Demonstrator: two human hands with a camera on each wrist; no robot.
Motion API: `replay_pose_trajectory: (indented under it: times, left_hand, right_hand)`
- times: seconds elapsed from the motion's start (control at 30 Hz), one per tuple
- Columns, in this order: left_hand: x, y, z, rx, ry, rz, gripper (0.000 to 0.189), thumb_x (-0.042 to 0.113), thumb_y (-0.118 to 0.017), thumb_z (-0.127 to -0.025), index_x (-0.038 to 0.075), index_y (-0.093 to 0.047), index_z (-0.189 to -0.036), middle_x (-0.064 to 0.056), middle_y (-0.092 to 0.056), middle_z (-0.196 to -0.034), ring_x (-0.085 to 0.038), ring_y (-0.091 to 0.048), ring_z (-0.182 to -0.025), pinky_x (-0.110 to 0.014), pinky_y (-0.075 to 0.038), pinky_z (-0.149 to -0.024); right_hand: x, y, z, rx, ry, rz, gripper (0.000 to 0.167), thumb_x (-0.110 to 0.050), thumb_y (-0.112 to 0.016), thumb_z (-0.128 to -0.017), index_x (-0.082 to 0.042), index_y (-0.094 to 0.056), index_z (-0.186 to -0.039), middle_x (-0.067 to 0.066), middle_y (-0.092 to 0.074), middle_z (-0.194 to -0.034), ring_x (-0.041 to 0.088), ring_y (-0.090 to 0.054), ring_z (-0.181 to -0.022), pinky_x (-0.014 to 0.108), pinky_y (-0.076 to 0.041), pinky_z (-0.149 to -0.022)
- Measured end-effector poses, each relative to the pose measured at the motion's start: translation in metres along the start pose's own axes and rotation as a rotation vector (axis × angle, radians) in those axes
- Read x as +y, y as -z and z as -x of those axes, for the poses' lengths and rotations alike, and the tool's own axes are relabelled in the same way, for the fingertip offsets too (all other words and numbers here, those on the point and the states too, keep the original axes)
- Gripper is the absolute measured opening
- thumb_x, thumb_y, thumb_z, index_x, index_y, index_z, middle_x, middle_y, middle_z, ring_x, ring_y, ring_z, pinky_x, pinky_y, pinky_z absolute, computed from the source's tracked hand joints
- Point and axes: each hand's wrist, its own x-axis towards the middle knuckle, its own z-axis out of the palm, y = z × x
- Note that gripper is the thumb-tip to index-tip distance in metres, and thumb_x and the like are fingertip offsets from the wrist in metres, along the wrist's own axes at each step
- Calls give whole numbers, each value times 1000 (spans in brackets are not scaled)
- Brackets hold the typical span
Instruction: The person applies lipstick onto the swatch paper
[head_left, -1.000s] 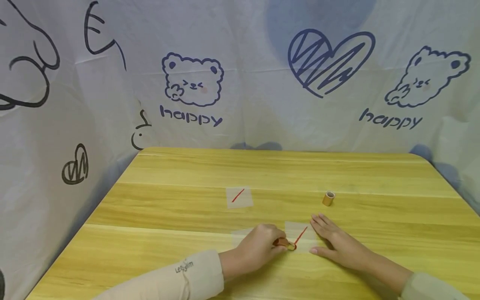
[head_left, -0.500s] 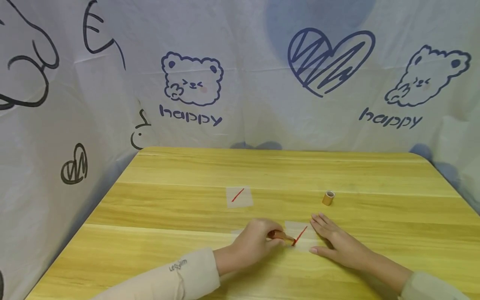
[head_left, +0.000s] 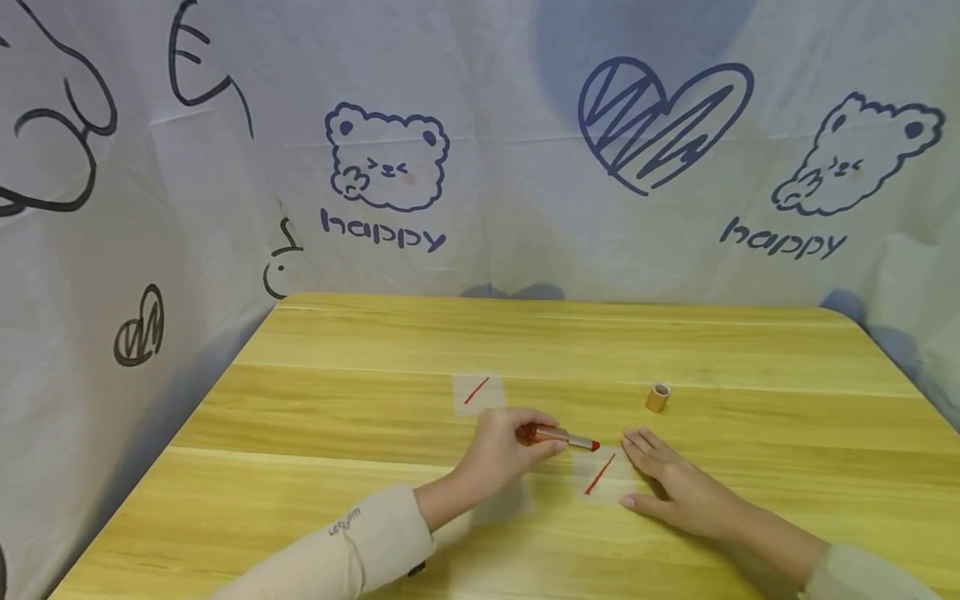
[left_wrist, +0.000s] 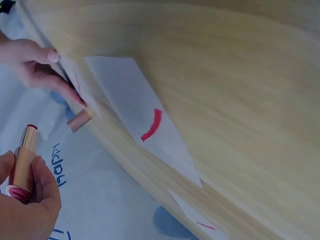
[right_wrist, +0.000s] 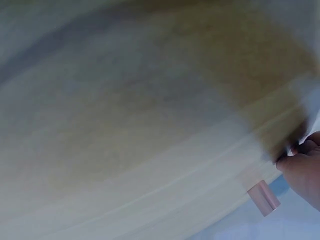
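My left hand pinches an uncapped lipstick between thumb and fingers. The red tip points right, just above the far edge of a small white paper. A slanted red stroke runs across that paper. My right hand lies with fingers extended on the table at the paper's right edge. In the left wrist view the lipstick shows its gold tube and dark red base. Another paper, bearing a curved red mark, is partly hidden below my left forearm in the head view.
The gold lipstick cap stands upright behind my right hand. A further paper with a red stroke lies farther back, left of centre. The wooden table ends at a printed white cloth.
My left hand has lifted the lipstick off the paper and moved it away from me, baring the whole red stroke. My right hand has stayed in place.
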Motion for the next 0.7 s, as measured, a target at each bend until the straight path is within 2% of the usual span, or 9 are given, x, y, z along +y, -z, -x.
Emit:
replay_pose_trajectory:
  times: [0.2,0.3,0.4,0.5,0.57,0.67,0.7]
  left_hand:
    - [0,2,-3,49,107,142,20,13,-74,-78,-1,-71,-91,-15,-72,-86,-7,-60,-63,-12,-46,-52]
    - [-2,4,-5,74,182,218,20,16,-74,-79,0,-72,-91,-16,-71,-87,-4,-55,-61,-13,-42,-50]
    - [-2,6,-7,104,269,295,22,16,-74,-79,0,-71,-93,-16,-71,-87,-5,-57,-63,-16,-46,-53]
    - [-1,6,-9,136,338,378,23,13,-73,-80,-3,-69,-96,-18,-70,-87,-14,-66,-70,-25,-55,-63]
    - [-2,6,-11,151,370,431,24,11,-71,-81,-5,-68,-98,-19,-69,-88,-18,-68,-75,-32,-57,-71]
    - [-2,4,-12,169,393,499,24,8,-70,-82,-8,-67,-99,-20,-70,-89,-16,-69,-75,-35,-57,-76]
    - [-2,4,-13,177,405,519,24,8,-70,-82,-9,-66,-99,-20,-70,-89,-12,-68,-73,-34,-57,-75]
  right_hand:
    - [-2,4,0,31,-12,-80,70,-41,-59,-89,7,-39,-136,25,-35,-144,47,-28,-133,59,-27,-102]
    - [-5,5,-2,91,-23,-119,65,-34,-60,-90,8,-40,-135,28,-38,-141,47,-34,-130,60,-30,-101]
    - [-12,4,-5,180,-30,-174,57,-24,-61,-90,11,-43,-131,30,-43,-135,47,-41,-124,57,-35,-99]
    - [-22,3,-8,239,-64,-312,49,-18,-60,-91,12,-46,-128,30,-50,-129,44,-50,-117,49,-43,-94]
    - [-31,3,-10,262,-112,-423,45,-16,-58,-92,12,-49,-126,28,-53,-126,38,-57,-111,38,-50,-90]
    - [-45,4,-14,255,-234,-564,42,-19,-55,-94,7,-51,-126,23,-57,-124,31,-61,-108,21,-52,-82]
    - [-49,5,-15,251,-277,-598,42,-22,-54,-95,6,-52,-127,21,-58,-124,30,-60,-109,21,-52,-83]
